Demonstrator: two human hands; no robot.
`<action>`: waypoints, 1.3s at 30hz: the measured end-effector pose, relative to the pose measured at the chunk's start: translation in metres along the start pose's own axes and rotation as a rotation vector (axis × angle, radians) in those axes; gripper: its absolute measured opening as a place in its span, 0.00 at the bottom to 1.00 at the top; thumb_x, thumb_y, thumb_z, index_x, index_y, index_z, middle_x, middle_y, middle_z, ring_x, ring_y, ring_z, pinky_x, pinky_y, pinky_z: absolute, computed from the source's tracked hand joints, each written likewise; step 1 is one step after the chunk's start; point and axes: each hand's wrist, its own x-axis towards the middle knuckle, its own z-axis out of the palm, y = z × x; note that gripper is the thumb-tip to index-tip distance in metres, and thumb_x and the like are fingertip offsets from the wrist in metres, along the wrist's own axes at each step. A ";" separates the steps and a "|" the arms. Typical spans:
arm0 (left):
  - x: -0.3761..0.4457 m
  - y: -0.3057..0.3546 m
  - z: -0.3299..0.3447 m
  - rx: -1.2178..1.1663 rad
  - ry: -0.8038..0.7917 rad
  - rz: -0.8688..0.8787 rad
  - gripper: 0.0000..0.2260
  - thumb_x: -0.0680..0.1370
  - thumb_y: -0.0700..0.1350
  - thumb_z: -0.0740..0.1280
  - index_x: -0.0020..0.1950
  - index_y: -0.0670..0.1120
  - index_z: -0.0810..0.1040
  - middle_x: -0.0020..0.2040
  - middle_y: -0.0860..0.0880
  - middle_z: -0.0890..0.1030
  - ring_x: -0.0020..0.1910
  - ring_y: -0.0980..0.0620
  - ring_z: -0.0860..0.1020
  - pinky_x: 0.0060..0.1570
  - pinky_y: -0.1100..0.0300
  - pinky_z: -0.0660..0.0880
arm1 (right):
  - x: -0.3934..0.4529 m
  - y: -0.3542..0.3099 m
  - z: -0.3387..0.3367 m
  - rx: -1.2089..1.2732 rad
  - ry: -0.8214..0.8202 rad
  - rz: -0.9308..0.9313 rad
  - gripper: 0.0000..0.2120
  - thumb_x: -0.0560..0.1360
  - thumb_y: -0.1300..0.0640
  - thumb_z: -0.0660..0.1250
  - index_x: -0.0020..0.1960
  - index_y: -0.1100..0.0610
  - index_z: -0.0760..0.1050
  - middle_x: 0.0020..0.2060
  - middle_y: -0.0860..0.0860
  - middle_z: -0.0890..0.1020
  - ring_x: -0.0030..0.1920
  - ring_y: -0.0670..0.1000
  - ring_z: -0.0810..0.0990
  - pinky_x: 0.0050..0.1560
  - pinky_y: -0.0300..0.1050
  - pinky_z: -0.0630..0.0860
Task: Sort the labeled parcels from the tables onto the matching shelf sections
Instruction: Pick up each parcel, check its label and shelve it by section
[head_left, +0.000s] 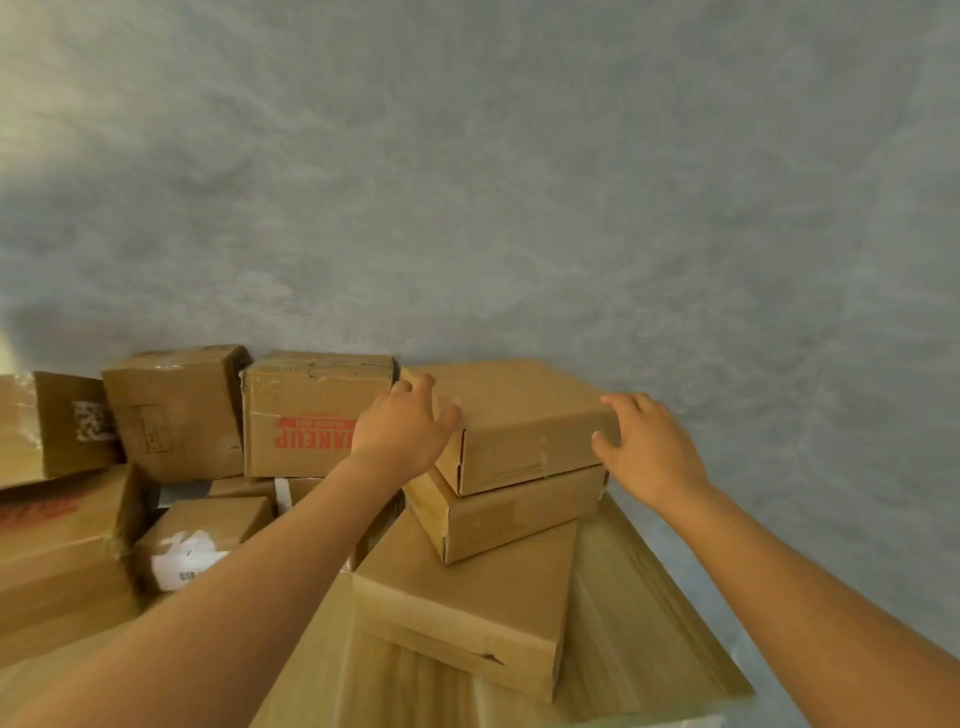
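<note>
I have the top box (524, 421) between both hands: left hand (402, 428) grips its left corner, right hand (647, 447) its right.

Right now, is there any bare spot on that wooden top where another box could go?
Some. Bare wood shows right of the three-box stack, out to the right edge, and a strip at the near edge in front of the large bottom box. The left side is crowded with parcels, including the red-printed box.
</note>
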 end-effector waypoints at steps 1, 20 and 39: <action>0.009 0.002 0.004 -0.073 -0.010 -0.051 0.27 0.82 0.61 0.55 0.75 0.47 0.62 0.70 0.42 0.71 0.66 0.40 0.72 0.60 0.47 0.72 | 0.010 0.003 0.003 0.018 0.002 0.006 0.24 0.80 0.50 0.61 0.74 0.55 0.64 0.69 0.54 0.70 0.69 0.56 0.67 0.66 0.52 0.68; 0.076 0.015 0.055 -0.710 -0.141 -0.671 0.39 0.75 0.63 0.68 0.76 0.42 0.60 0.66 0.40 0.74 0.51 0.42 0.74 0.49 0.51 0.72 | 0.116 0.049 0.052 0.497 -0.307 0.216 0.33 0.75 0.34 0.64 0.69 0.57 0.71 0.63 0.54 0.77 0.57 0.56 0.77 0.52 0.48 0.74; 0.058 0.016 0.053 -0.807 -0.077 -0.600 0.30 0.75 0.62 0.69 0.69 0.45 0.69 0.58 0.46 0.78 0.49 0.48 0.78 0.45 0.54 0.75 | 0.110 0.067 0.044 0.976 -0.615 0.526 0.38 0.64 0.41 0.79 0.67 0.53 0.66 0.58 0.57 0.78 0.54 0.59 0.81 0.48 0.61 0.81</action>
